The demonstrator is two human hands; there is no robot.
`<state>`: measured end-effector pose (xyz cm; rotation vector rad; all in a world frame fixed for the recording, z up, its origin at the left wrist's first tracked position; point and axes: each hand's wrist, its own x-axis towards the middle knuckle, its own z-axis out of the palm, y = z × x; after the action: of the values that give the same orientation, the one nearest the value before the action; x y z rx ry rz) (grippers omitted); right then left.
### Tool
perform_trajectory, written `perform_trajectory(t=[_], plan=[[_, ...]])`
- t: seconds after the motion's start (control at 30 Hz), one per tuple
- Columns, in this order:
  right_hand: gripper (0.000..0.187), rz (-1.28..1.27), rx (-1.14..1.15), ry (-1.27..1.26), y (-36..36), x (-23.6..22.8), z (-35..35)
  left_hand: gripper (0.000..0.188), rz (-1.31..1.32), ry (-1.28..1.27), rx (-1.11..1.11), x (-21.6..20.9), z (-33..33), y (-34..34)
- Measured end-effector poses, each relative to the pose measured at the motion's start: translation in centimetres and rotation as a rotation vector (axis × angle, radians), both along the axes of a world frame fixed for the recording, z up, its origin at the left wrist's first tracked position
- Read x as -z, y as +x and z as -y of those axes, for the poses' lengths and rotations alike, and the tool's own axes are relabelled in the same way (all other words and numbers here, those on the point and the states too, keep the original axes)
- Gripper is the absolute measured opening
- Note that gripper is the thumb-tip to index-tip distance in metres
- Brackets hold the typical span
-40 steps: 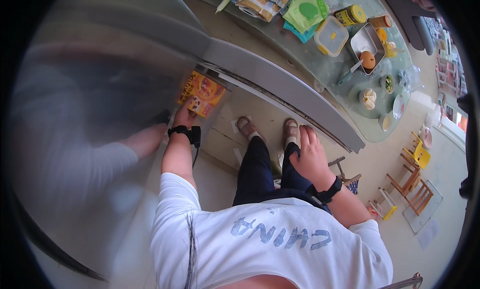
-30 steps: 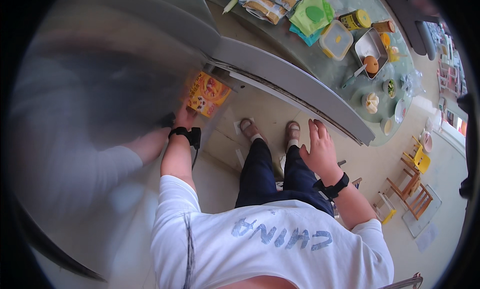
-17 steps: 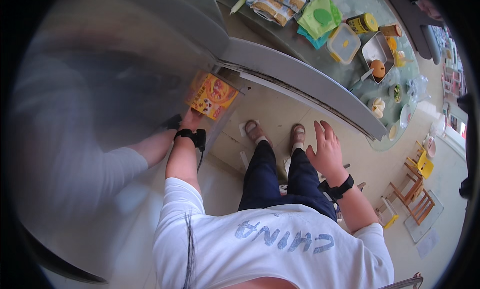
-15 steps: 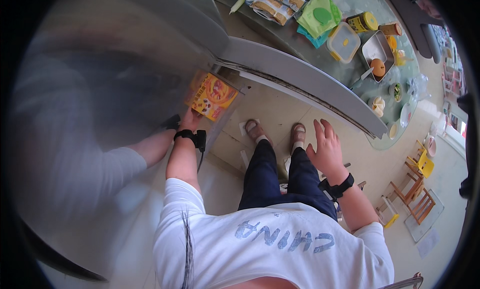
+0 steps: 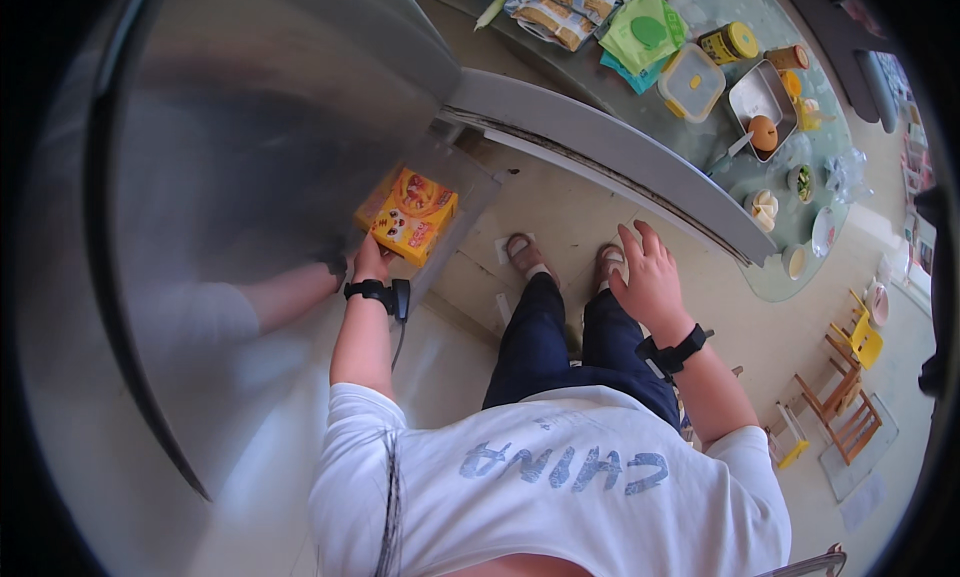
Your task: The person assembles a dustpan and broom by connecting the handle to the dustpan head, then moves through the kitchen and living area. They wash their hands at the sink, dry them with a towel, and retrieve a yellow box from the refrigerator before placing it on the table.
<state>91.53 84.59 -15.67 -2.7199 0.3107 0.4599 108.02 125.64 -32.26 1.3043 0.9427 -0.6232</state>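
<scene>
My left hand (image 5: 372, 261) is closed on the near edge of a yellow and orange cardboard box (image 5: 415, 217) with a cartoon animal face and a picture of food. The box is tilted beside a shiny grey refrigerator panel (image 5: 250, 137), which reflects my left arm and part of the box. My left fingers are partly hidden under the box. My right hand (image 5: 650, 282) hangs in the air over the floor, empty, with its fingers spread. It is near the edge of an open refrigerator door (image 5: 610, 147) with a dirty seal.
Beyond the door, a glass table (image 5: 735, 192) holds food packets (image 5: 560, 12), a lidded container (image 5: 690, 82), a metal tray (image 5: 762, 102) with a round brown item (image 5: 762, 133) and a knife, a jar (image 5: 728, 43) and small bowls. Small wooden chairs (image 5: 838, 387) stand at the right.
My left hand and the box have come slightly nearer to me. A long dark edge of the grey panel now shows at the left. My right hand has stayed open, shifting slightly.
</scene>
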Motion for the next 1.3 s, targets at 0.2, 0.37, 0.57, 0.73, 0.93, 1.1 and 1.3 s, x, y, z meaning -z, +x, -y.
perform_trajectory(t=[0.2, 0.37, 0.57, 0.73, 0.93, 1.1, 1.3], plan=[[0.062, 0.027, -0.024, 0.125, -0.2, -1.0, -0.2, 0.050, 0.080, -0.089, -0.135, -8.2, 0.5, -4.4], [0.062, 0.009, -0.123, 0.509, -0.8, -1.7, -0.1, 0.063, 0.198, -0.256, -0.094, -12.3, 5.2, -10.6], [0.074, 0.022, -0.103, 0.831, -7.8, -1.4, 2.4, 0.064, 0.141, -0.439, 0.218, -11.0, 13.1, -20.3], [0.084, -0.264, 0.234, 1.225, -16.3, -0.9, 11.1, 0.061, 0.088, -0.572, 0.466, -9.8, 22.8, -26.8], [0.086, -0.179, 0.537, 1.239, -23.8, -1.8, 16.5, 0.076, 0.152, -0.423, 0.748, -12.1, 29.9, -26.7], [0.084, -0.067, 0.953, 1.180, -27.6, -4.0, 13.4, 0.080, 0.366, -0.121, 0.887, -18.1, 27.5, -21.9], [0.077, 0.279, 1.418, 1.061, -32.7, 9.1, 23.8, 0.076, 0.398, -0.115, 0.940, -13.5, 34.1, -23.3]])
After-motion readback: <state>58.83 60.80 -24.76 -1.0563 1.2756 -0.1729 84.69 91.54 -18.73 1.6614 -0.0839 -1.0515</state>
